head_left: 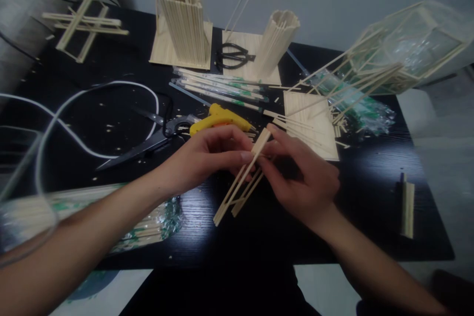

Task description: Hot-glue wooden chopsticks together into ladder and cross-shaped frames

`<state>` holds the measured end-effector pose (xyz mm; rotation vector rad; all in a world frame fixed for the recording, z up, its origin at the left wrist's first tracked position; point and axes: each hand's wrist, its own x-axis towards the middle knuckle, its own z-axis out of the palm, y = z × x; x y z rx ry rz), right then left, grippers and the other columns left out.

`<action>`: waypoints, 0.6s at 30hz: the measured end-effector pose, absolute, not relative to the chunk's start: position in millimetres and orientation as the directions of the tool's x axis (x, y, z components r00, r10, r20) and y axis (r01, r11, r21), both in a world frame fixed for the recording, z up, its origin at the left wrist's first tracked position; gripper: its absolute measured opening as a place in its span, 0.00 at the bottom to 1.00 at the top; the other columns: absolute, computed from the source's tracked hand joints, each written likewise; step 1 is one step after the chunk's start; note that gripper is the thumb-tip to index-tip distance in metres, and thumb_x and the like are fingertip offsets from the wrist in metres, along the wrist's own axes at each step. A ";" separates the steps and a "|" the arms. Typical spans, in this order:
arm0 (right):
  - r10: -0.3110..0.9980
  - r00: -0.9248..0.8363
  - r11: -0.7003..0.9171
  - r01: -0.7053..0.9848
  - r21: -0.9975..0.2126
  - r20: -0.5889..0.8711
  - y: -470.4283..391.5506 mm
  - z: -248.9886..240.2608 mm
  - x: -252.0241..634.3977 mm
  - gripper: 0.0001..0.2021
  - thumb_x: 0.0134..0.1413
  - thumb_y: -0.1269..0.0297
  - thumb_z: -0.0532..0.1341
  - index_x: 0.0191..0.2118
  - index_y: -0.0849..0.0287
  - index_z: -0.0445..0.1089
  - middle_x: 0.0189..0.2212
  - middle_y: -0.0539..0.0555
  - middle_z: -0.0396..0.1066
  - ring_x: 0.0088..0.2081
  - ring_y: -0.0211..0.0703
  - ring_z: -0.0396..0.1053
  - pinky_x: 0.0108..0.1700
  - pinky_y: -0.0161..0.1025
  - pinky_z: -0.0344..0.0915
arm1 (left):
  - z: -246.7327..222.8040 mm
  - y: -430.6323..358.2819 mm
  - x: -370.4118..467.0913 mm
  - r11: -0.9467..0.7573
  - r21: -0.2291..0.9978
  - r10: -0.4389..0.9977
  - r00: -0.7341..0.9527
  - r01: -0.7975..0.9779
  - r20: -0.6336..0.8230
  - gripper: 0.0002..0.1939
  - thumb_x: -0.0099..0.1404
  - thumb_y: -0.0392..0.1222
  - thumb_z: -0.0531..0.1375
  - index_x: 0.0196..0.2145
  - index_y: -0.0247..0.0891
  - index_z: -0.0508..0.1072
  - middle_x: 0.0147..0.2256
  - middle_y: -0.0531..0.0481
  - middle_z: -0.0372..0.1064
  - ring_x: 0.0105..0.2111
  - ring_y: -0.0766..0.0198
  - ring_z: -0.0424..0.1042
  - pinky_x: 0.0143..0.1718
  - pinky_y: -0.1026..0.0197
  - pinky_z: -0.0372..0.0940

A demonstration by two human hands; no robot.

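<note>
Both of my hands meet over the middle of the black table. Between them is a small frame of joined wooden sticks [237, 188], tilted with its lower end toward me. My left hand [218, 150] grips its left side between thumb and fingers. My right hand [301, 170] pinches it near the upper end, its thumb and forefinger close to a cross stick. Just beyond my left hand lies a yellow glue gun [218, 117], partly hidden by that hand. Dark scissors [142, 145] rest open to its left.
Wrapped stick bundles [218, 86] lie mid-table, another [155, 222] under my left forearm. Behind stand two stick towers [185, 29] on wooden bases, with black-handled scissors [235, 56]. A crossed stick frame [87, 27], white cable [61, 108], large stick lantern frame [407, 49] and short stick bundle [408, 210] are around.
</note>
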<state>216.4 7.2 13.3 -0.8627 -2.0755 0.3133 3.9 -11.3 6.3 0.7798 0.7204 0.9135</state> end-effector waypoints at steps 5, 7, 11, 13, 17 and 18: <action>0.691 -0.398 0.719 0.458 -0.522 0.603 6.1 13.2 216.2 0.26 0.63 0.74 0.68 0.65 0.49 0.72 0.39 0.50 0.85 0.37 0.46 0.83 0.46 0.45 0.82 | 6.6 -10.5 4.1 0.397 0.822 0.880 0.424 -0.407 -0.215 0.05 0.68 0.38 0.69 0.39 0.35 0.78 0.34 0.49 0.79 0.32 0.66 0.81 0.37 0.66 0.77; 0.697 -0.393 0.714 0.447 -0.538 0.599 6.0 13.1 215.7 0.27 0.63 0.74 0.68 0.65 0.49 0.72 0.40 0.50 0.84 0.38 0.46 0.83 0.47 0.45 0.81 | 6.4 -10.2 4.2 0.403 0.821 0.879 0.422 -0.404 -0.223 0.05 0.68 0.38 0.70 0.39 0.35 0.78 0.34 0.49 0.79 0.32 0.66 0.81 0.37 0.66 0.77; 0.720 -0.375 0.692 0.442 -0.570 0.583 5.7 13.8 214.7 0.27 0.63 0.74 0.69 0.64 0.48 0.73 0.39 0.49 0.84 0.38 0.45 0.83 0.47 0.44 0.81 | 5.9 -10.5 3.8 0.402 0.817 0.881 0.417 -0.413 -0.223 0.06 0.68 0.38 0.70 0.41 0.36 0.79 0.35 0.49 0.80 0.32 0.66 0.82 0.38 0.66 0.77; 0.740 -0.363 0.671 0.439 -0.597 0.565 5.4 14.0 214.3 0.26 0.63 0.74 0.69 0.64 0.48 0.74 0.38 0.49 0.84 0.37 0.44 0.82 0.44 0.42 0.80 | 6.0 -10.6 3.4 0.402 0.810 0.881 0.421 -0.427 -0.216 0.06 0.69 0.38 0.69 0.42 0.35 0.80 0.36 0.49 0.80 0.32 0.66 0.82 0.38 0.66 0.78; 0.790 -0.348 0.612 0.415 -0.673 0.504 4.6 12.8 214.3 0.23 0.63 0.72 0.69 0.62 0.50 0.75 0.39 0.49 0.84 0.35 0.42 0.81 0.41 0.40 0.80 | 6.2 -10.1 3.4 0.394 0.809 0.884 0.422 -0.436 -0.203 0.05 0.70 0.37 0.69 0.42 0.35 0.80 0.36 0.49 0.81 0.33 0.66 0.83 0.39 0.67 0.78; 0.810 -0.339 0.584 0.401 -0.706 0.478 4.6 12.2 214.4 0.23 0.62 0.71 0.70 0.62 0.50 0.75 0.39 0.49 0.84 0.35 0.42 0.81 0.41 0.40 0.80 | 6.4 -9.9 3.6 0.393 0.809 0.884 0.422 -0.438 -0.201 0.05 0.70 0.37 0.68 0.42 0.35 0.80 0.36 0.48 0.82 0.33 0.66 0.83 0.39 0.66 0.78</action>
